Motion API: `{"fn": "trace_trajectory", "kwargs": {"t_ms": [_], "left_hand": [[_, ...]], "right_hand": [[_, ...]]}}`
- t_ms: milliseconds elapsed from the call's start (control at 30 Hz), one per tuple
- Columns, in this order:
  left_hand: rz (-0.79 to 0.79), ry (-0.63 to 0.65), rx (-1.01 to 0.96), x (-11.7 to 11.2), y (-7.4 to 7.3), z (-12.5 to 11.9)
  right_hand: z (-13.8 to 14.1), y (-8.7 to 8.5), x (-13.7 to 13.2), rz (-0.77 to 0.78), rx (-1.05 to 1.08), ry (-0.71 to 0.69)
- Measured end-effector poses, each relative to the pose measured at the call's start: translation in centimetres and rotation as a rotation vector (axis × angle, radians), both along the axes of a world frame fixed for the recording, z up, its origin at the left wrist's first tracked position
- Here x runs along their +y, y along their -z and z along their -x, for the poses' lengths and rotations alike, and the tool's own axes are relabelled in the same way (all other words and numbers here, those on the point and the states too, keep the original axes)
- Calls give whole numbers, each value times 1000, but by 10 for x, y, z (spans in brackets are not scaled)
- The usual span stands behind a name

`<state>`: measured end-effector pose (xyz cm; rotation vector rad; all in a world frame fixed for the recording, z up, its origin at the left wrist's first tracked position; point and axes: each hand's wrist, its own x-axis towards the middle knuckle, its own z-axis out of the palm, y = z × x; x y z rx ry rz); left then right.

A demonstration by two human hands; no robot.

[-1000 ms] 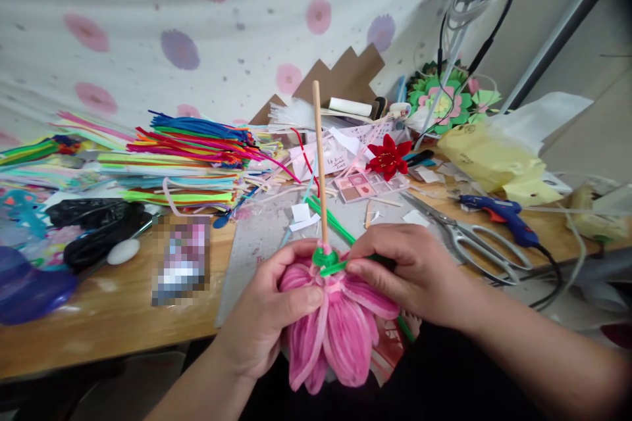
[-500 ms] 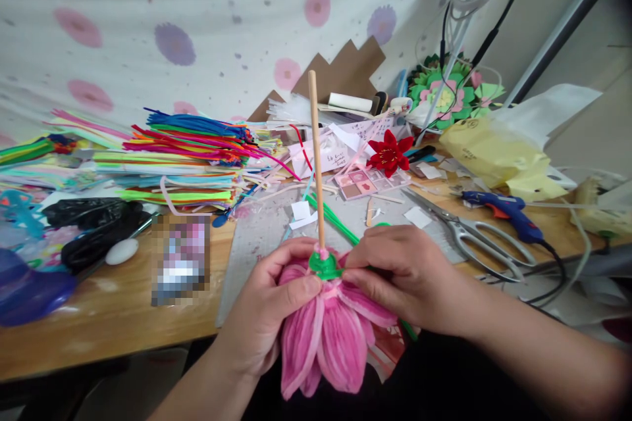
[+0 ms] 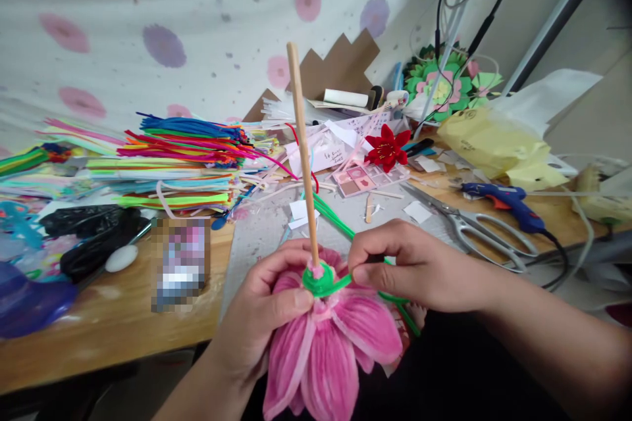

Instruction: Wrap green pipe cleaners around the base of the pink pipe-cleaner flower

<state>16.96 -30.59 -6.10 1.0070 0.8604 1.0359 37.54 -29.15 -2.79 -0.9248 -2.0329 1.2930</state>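
Observation:
A large pink flower (image 3: 330, 368) of fuzzy petals hangs head-down, its wooden stick (image 3: 304, 164) pointing up and leaning slightly left. My left hand (image 3: 269, 306) is closed around the flower's base, thumb pressed near the green coil (image 3: 318, 281). That coil wraps the base just below a pink tuft at the stick's foot. Between thumb and fingers, my right hand (image 3: 390, 270) pinches a green pipe cleaner (image 3: 340, 285) that runs from the coil. Part of its length loops out beyond the right hand. Some petals are hidden behind the left fingers.
Bundles of colored pipe cleaners (image 3: 182, 151) lie at the back left. Scissors (image 3: 478, 227) and a blue glue gun (image 3: 508, 204) rest at the right. A red flower (image 3: 388, 148) sits behind a pink palette (image 3: 355, 181). A grey cutting mat (image 3: 251, 237) lies under paper scraps.
My right hand has drawn the green pipe cleaner slightly away from the coil, so more of it shows. The flower has moved a little down and left, its stick tilting further left.

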Motion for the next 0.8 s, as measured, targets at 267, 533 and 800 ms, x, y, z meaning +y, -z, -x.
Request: {"fn": "trace_trajectory", "kwargs": {"t_ms": [267,533,800], "left_hand": [[-161,185,145,4,-2,6],[-165,306,259,8,2,6],[-130,315,247,6,-2,1]], "right_hand": [[-3,3,13,255,-91,-31],[-5,-3,20,-237,-266,-7],[1,-3,20,-239,-292,-22]]}}
